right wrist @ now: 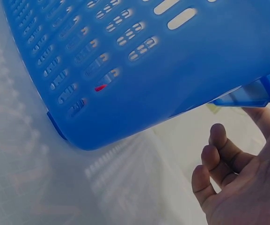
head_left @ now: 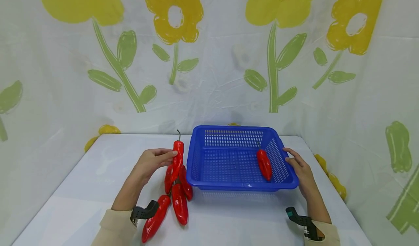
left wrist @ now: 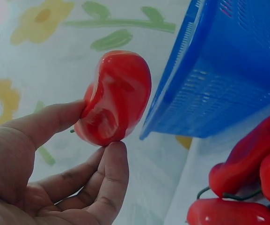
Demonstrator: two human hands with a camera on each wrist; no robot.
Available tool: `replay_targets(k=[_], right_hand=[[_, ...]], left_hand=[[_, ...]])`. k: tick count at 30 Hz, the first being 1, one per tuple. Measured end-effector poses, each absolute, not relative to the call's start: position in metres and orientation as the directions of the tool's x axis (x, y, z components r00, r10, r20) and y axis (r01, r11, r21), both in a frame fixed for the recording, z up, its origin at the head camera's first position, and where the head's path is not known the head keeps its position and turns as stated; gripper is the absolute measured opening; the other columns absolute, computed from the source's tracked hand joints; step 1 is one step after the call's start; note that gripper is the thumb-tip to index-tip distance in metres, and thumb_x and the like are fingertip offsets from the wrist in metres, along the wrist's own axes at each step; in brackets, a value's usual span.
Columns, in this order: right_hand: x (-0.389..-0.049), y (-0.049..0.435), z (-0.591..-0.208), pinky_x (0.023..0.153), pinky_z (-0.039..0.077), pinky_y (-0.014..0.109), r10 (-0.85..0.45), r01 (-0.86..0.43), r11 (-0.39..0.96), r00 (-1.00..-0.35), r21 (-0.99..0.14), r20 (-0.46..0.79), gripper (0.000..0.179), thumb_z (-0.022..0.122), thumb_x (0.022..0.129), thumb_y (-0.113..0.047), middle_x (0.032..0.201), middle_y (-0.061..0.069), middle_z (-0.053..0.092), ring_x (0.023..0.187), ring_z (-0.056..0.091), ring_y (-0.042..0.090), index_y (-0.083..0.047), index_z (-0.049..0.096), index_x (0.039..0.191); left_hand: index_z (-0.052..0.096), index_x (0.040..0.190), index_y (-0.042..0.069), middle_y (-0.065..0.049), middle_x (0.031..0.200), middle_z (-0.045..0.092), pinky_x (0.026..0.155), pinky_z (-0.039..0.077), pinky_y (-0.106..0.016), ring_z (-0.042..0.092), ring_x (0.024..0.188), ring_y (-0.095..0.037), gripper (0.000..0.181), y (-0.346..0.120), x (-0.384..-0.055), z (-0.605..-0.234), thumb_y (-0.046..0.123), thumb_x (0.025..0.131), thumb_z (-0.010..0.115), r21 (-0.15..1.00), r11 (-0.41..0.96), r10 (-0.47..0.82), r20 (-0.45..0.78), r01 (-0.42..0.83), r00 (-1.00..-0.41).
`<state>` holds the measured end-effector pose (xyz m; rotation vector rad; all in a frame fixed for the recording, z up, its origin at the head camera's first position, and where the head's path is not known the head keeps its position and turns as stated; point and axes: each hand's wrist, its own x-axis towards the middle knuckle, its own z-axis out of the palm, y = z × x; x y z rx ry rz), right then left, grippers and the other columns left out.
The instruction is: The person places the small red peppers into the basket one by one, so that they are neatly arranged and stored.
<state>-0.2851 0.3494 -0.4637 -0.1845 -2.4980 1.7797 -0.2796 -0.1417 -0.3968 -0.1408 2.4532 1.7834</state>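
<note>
My left hand pinches a red chili pepper between thumb and fingertips, its green stem pointing up. The left wrist view shows this glossy pepper nearly end-on. Below it, several more red peppers lie in a loose cluster on the table, left of the blue basket. One red pepper lies inside the basket, toward its right wall. My right hand grips the basket's right rim; in the right wrist view its other fingers are bent, away from the basket wall.
The white table ends at a back edge just behind the basket. A white cloth printed with yellow flowers hangs behind and along both sides. Each wrist wears a black camera mount, as on the left wrist.
</note>
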Motion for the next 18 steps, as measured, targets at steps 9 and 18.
replay_targets(k=[9, 18], right_hand=[[-0.285, 0.350, -0.466, 0.081, 0.055, 0.022, 0.137, 0.053, 0.324, -0.991, -0.944, -0.008, 0.052, 0.043, 0.105, -0.048, 0.140, 0.020, 0.049, 0.113, 0.054, 0.030, -0.030, 0.039, 0.154], [-0.285, 0.349, -0.464, 0.081, 0.053, 0.019, 0.137, 0.063, 0.325, -0.990, -0.944, -0.019, 0.053, 0.043, 0.105, -0.049, 0.144, 0.020, 0.046, 0.120, 0.050, 0.036, -0.031, 0.038, 0.154]], left_hand=[[0.061, 0.129, -0.005, -0.017, 0.116, 0.069, 0.105, 0.044, -0.055, 0.070, 0.103, -0.031, 0.058, -0.124, -0.287, -0.390, 0.038, 0.091, 0.073, 0.952, 0.287, 0.048, -0.124, -0.105, -0.991], [0.064, 0.126, -0.002, -0.015, 0.113, 0.071, 0.105, 0.043, -0.056, 0.071, 0.100, -0.028, 0.055, -0.106, -0.297, -0.383, 0.039, 0.090, 0.074, 0.948, 0.303, 0.057, -0.122, -0.100, -0.991]])
